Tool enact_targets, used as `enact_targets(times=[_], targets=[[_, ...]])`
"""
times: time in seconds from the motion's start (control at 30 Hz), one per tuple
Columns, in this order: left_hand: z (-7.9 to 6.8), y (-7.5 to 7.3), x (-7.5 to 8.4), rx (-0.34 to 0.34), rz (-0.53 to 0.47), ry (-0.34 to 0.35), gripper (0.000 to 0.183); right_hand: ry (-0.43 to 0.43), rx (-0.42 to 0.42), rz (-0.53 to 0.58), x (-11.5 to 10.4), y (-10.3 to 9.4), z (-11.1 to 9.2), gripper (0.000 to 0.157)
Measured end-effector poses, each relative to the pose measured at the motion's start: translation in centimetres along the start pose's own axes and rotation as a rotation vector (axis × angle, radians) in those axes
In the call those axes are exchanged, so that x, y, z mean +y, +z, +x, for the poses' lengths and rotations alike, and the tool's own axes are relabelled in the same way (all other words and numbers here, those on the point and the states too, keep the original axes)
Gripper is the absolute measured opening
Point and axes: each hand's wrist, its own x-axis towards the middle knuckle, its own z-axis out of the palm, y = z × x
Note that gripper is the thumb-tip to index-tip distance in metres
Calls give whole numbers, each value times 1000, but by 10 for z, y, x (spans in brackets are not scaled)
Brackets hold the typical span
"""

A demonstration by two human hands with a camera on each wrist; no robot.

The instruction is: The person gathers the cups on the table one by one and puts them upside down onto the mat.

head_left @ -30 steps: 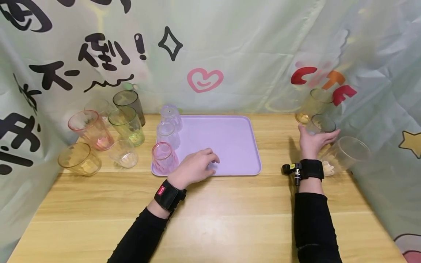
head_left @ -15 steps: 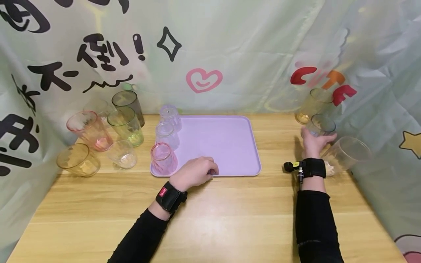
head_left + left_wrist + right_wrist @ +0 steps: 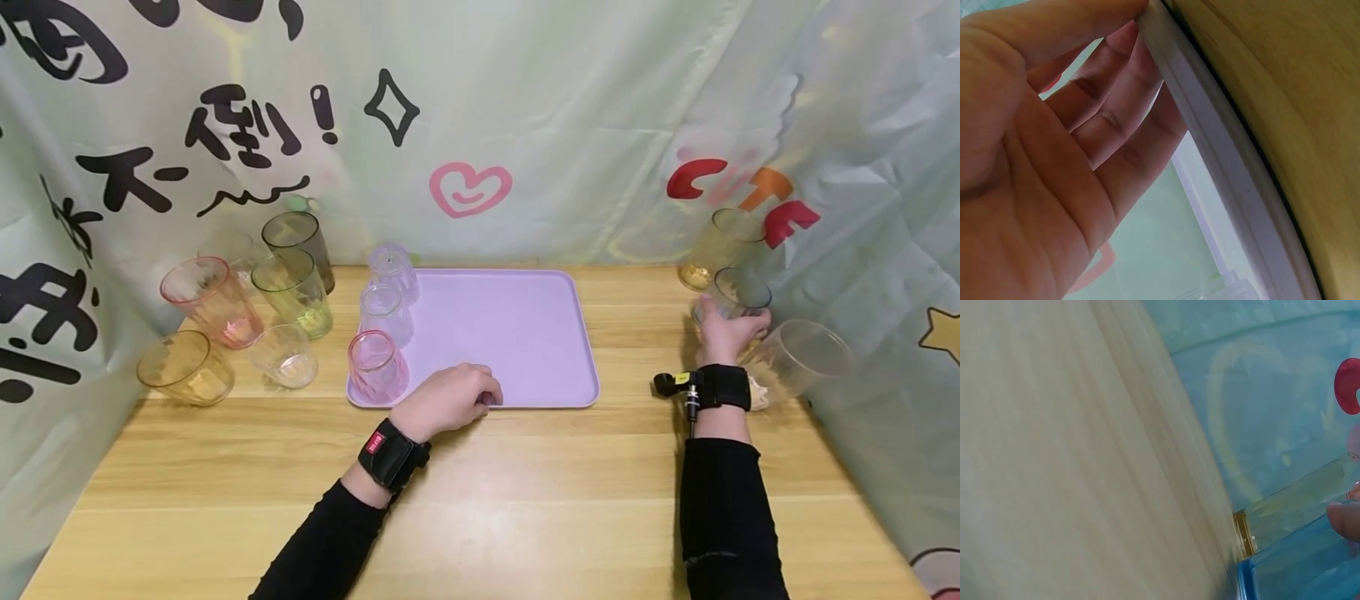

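Observation:
My right hand point(image 3: 729, 335) grips a bluish see-through glass point(image 3: 742, 287) standing at the table's right side. In the right wrist view this glass point(image 3: 1310, 569) looks clearly blue, and a thumb point(image 3: 1344, 520) presses its wall; the other fingers are mostly out of sight. My left hand point(image 3: 448, 398) is at the front rim of the lilac tray point(image 3: 517, 333). Seen from the left wrist, the thumb and fingers of the left hand point(image 3: 1054, 156) pinch the tray's edge point(image 3: 1222, 156). Pink point(image 3: 377, 367), clear point(image 3: 386, 315) and purple point(image 3: 393, 271) glasses stand along the tray's left side.
Behind the blue glass is a yellowish glass point(image 3: 723, 250); a clear one point(image 3: 798, 358) stands close to the right wrist. Several glasses crowd the left, among them amber point(image 3: 187, 371), red point(image 3: 213, 304), green point(image 3: 296, 292) and grey point(image 3: 303, 242). Printed cloth point(image 3: 585, 167) hangs behind.
The left hand's fingers, loosely bent over the tray a second ago, have come down to its front rim. The right hand has closed from a spread pose round the bluish glass.

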Motion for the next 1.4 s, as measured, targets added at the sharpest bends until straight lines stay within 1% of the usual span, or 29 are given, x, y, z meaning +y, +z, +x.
enact_targets(times=[0.13, 0.37, 0.63, 0.7, 0.8, 0.87, 0.97, 1.0, 1.1, 1.17, 1.27, 1.33, 1.4], targets=[[0, 0, 0, -3, -1, 2, 17, 8, 12, -36, 1, -1, 2, 101], [0, -1, -1, 3, -8, 5, 16, 16, -22, 16, -1, -2, 0, 99], [0, -1, -1, 8, -6, 10, 15, 30, -71, 16, -11, 3, -14, 100], [0, -1, 0, 7, -9, 8, 15, 31, -84, 42, -14, 4, -17, 100], [0, -1, -1, 8, -10, 6, 15, 6, -117, 128, -20, 7, -22, 98], [-1, -1, -1, 11, -8, 4, 16, -9, -139, 207, -23, 10, -25, 92], [-1, -2, -1, 15, -3, 3, 16, -26, -162, 303, -28, 16, -30, 75], [-1, -2, 0, 16, -1, 2, 16, -30, -160, 319, -28, 18, -32, 71], [-2, -2, 0, 19, 0, 6, 16, -49, -169, 375, -32, 25, -39, 65], [-2, -3, 0, 22, 0, 8, 17, -67, -194, 413, -35, 28, -45, 66], [-2, -3, 1, 26, 2, 8, 17, -57, -260, 487, -42, 32, -54, 64], [-2, -3, 1, 28, 7, 3, 17, -53, -338, 563, -47, 34, -60, 61], [-2, -3, 1, 29, 10, -2, 16, -43, -403, 612, -50, 36, -66, 55]])
